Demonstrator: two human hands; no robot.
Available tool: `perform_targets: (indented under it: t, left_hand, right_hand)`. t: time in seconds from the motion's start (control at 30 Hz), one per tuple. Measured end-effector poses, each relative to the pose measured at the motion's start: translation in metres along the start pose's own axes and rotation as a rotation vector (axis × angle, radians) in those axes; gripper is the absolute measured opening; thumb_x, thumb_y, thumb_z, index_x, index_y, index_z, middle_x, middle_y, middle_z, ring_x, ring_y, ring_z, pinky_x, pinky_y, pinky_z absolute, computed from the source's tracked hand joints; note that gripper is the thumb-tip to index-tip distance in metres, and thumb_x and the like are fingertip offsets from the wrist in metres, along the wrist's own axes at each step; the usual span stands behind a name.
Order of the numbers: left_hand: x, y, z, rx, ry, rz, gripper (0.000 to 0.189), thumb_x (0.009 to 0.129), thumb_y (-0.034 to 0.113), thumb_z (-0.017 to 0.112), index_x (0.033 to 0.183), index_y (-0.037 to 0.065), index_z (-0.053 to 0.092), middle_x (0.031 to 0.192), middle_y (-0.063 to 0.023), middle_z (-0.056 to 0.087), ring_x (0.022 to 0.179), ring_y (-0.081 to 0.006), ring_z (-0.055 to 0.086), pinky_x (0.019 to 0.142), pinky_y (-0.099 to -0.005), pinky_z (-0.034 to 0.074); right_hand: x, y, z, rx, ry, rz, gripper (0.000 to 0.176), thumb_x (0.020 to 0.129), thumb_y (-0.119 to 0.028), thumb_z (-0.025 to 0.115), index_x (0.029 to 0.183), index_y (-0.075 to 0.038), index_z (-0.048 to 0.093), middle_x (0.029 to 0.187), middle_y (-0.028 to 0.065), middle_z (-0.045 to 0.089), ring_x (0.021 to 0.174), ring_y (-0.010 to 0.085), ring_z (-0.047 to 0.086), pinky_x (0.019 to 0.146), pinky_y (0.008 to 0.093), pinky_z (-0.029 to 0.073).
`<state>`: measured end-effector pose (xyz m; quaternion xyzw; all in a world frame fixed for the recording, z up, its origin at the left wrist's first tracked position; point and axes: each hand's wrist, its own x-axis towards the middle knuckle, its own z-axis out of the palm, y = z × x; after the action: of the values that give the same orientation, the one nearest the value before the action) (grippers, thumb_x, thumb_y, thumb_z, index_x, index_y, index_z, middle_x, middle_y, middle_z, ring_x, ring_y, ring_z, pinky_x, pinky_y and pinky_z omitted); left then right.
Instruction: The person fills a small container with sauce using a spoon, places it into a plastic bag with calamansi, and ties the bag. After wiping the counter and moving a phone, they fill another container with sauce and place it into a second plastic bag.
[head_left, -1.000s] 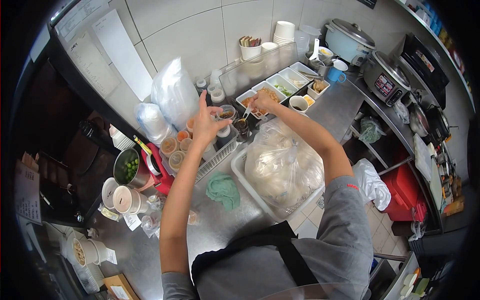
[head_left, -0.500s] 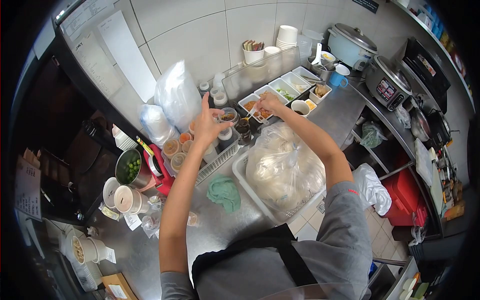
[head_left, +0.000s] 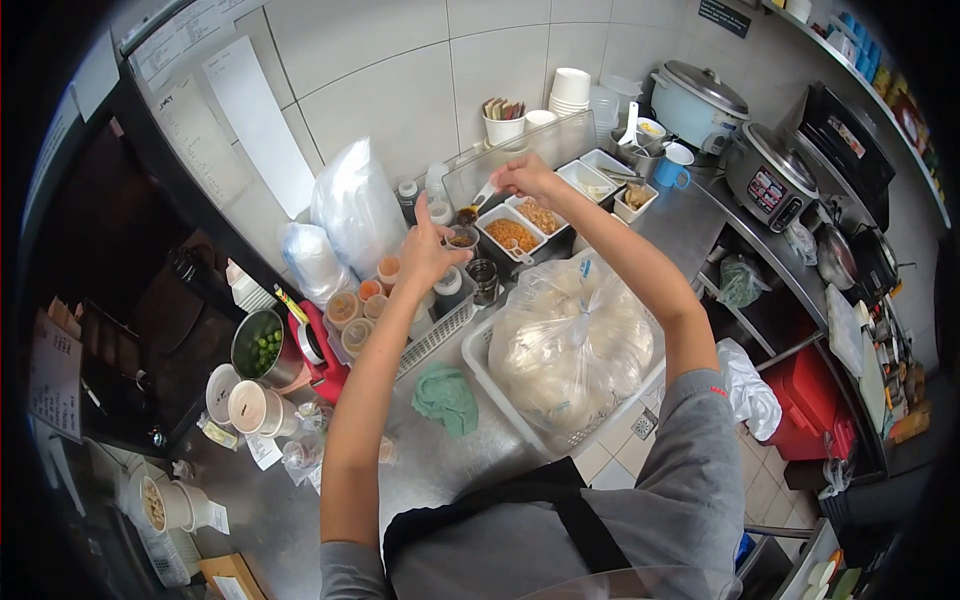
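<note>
My right hand [head_left: 530, 177] is closed on the handle of a small spoon [head_left: 485, 195], whose bowl holds something dark brown. The spoon hovers just above a small clear plastic cup [head_left: 462, 238] with brown contents. Around that cup my left hand [head_left: 428, 250] curls, index finger raised and thumb along the near side. Below the cup stands an open jar of dark sauce [head_left: 484, 276]. To its right are white trays with chopped orange-brown food [head_left: 512, 236] and a similar lighter filling [head_left: 537, 214], partly under my right forearm.
A large plastic bag of pale food [head_left: 570, 340] fills a white basket [head_left: 480, 350] in front of me. A green cloth [head_left: 446, 398] lies on the steel counter. Lidded cups [head_left: 344, 308], a pot of green limes [head_left: 265, 340] and a red tape dispenser [head_left: 325, 365] crowd the left.
My right hand has lifted the spoon out of the dark sauce jar and up to the left, over the cup. My left hand stays at the cup, slightly lower in view.
</note>
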<state>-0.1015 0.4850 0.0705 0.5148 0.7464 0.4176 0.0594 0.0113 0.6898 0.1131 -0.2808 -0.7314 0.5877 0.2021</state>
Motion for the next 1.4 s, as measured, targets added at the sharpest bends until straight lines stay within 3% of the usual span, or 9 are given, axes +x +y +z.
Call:
perform_targets:
  t: [0.17, 0.27, 0.4, 0.53, 0.77, 0.87, 1.0, 1.23, 1.4]
  left_hand:
    - [-0.003, 0.012, 0.001, -0.086, 0.065, -0.021, 0.113, 0.055, 0.014, 0.083, 0.138, 0.002, 0.008, 0.086, -0.0106, 0.066, 0.083, -0.0279, 0.061, 0.076, -0.0359, 0.047]
    - [-0.008, 0.012, 0.0, -0.109, 0.102, -0.015, 0.113, 0.055, 0.014, 0.083, 0.138, 0.002, 0.008, 0.087, -0.0111, 0.066, 0.085, -0.0278, 0.061, 0.077, -0.0355, 0.047]
    - [-0.013, 0.005, 0.0, -0.173, 0.151, 0.034, 0.114, 0.055, 0.014, 0.084, 0.139, 0.003, 0.007, 0.088, -0.0115, 0.066, 0.083, -0.0232, 0.06, 0.079, -0.0329, 0.047]
    - [-0.022, 0.006, -0.003, -0.175, 0.19, 0.038, 0.112, 0.056, 0.014, 0.083, 0.138, 0.002, 0.009, 0.09, -0.0109, 0.066, 0.085, -0.0276, 0.061, 0.079, -0.0357, 0.047]
    - [-0.034, 0.014, -0.014, -0.118, 0.227, 0.03, 0.11, 0.057, 0.014, 0.083, 0.138, 0.002, 0.01, 0.092, -0.0113, 0.065, 0.085, -0.0266, 0.06, 0.078, -0.0342, 0.047]
    - [-0.038, 0.01, -0.012, -0.173, 0.235, 0.045, 0.109, 0.056, 0.015, 0.083, 0.138, 0.002, 0.012, 0.091, -0.0096, 0.066, 0.083, -0.0242, 0.061, 0.079, -0.0334, 0.047]
    - [-0.043, 0.001, -0.01, -0.235, 0.241, 0.061, 0.109, 0.055, 0.015, 0.083, 0.138, 0.002, 0.013, 0.089, -0.0076, 0.067, 0.082, -0.0213, 0.06, 0.08, -0.0325, 0.046]
    - [-0.093, 0.012, -0.039, -0.258, 0.212, 0.044, 0.109, 0.056, 0.013, 0.083, 0.139, 0.004, 0.013, 0.09, -0.0085, 0.066, 0.085, -0.0222, 0.06, 0.082, -0.0326, 0.045]
    - [-0.149, 0.042, -0.08, -0.247, 0.182, -0.026, 0.109, 0.057, 0.012, 0.083, 0.14, 0.006, 0.013, 0.093, -0.009, 0.066, 0.088, -0.0209, 0.06, 0.084, -0.0327, 0.044]
  right_hand:
    - [-0.016, 0.01, 0.02, -0.211, 0.094, -0.519, 0.011, 0.077, -0.007, 0.063, 0.081, 0.003, 0.063, 0.065, 0.0054, 0.062, 0.057, 0.01, 0.056, 0.055, 0.0258, 0.045]
    - [-0.056, -0.012, 0.033, -0.342, 0.083, -0.631, 0.012, 0.081, -0.008, 0.062, 0.087, 0.002, 0.062, 0.07, 0.0056, 0.063, 0.062, 0.0088, 0.058, 0.058, 0.0251, 0.046]
    - [-0.075, -0.021, 0.037, -0.62, 0.039, -1.237, 0.008, 0.076, -0.002, 0.062, 0.084, -0.002, 0.06, 0.074, 0.0097, 0.057, 0.069, 0.027, 0.056, 0.061, 0.0344, 0.046]
    - [-0.083, -0.024, 0.036, -0.602, 0.039, -1.265, 0.011, 0.075, 0.002, 0.061, 0.086, 0.0, 0.06, 0.079, 0.0099, 0.057, 0.071, 0.0253, 0.056, 0.063, 0.0329, 0.045]
    - [-0.052, 0.013, 0.038, 0.099, 0.175, -0.579, 0.011, 0.08, -0.007, 0.063, 0.087, 0.001, 0.062, 0.069, 0.0018, 0.062, 0.057, 0.0053, 0.052, 0.051, 0.0197, 0.04]
    - [-0.055, 0.01, 0.03, 0.29, 0.096, -0.181, 0.013, 0.079, -0.004, 0.064, 0.088, 0.004, 0.061, 0.072, 0.0037, 0.062, 0.054, 0.0061, 0.048, 0.051, 0.0193, 0.039]
    - [-0.041, 0.017, 0.016, 0.397, 0.081, -0.132, 0.011, 0.079, -0.003, 0.062, 0.088, 0.002, 0.062, 0.069, 0.0026, 0.061, 0.052, 0.0046, 0.046, 0.049, 0.0184, 0.038]
    - [-0.027, 0.053, 0.029, -0.559, 0.193, -0.466, 0.011, 0.073, -0.009, 0.064, 0.08, 0.0, 0.064, 0.069, 0.0096, 0.065, 0.063, 0.0177, 0.063, 0.058, 0.0294, 0.048]
    - [-0.022, 0.086, 0.057, -0.929, -0.062, -0.476, 0.008, 0.07, -0.009, 0.063, 0.073, -0.002, 0.065, 0.068, 0.0126, 0.065, 0.067, 0.0268, 0.064, 0.062, 0.0346, 0.05]
